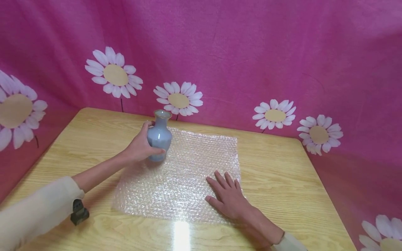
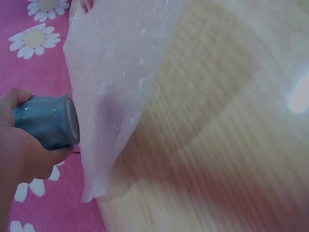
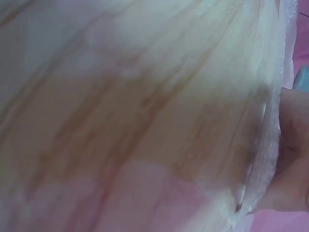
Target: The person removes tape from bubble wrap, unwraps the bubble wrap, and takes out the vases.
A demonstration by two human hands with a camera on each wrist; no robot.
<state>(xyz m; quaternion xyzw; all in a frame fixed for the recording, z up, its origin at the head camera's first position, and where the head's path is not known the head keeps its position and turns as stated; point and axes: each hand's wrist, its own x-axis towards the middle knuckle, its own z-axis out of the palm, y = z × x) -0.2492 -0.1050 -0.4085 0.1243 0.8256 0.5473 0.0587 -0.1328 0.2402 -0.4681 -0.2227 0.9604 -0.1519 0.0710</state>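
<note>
My left hand [image 1: 141, 144] grips a glossy blue-grey vase [image 1: 160, 136] by its body, thumb across the front. The vase stays upright over the left part of a clear bubble wrap sheet [image 1: 182, 174]; whether its foot touches the sheet I cannot tell. In the left wrist view the left hand [image 2: 24, 150] curls round the vase [image 2: 46, 121], whose round base shows. With fingers spread, my right hand [image 1: 230, 198] rests flat on the sheet's right front part. The right wrist view shows part of the right hand [image 3: 294, 154] above the sheet's edge [image 3: 265, 169].
The sheet lies on a light wood-grain table [image 1: 276, 167]. A pink cloth [image 1: 220, 52] printed with large white daisies encloses its back and sides. A bright light reflection shows near the table's front. A small black device [image 1: 79, 212] sits at the left sleeve's cuff.
</note>
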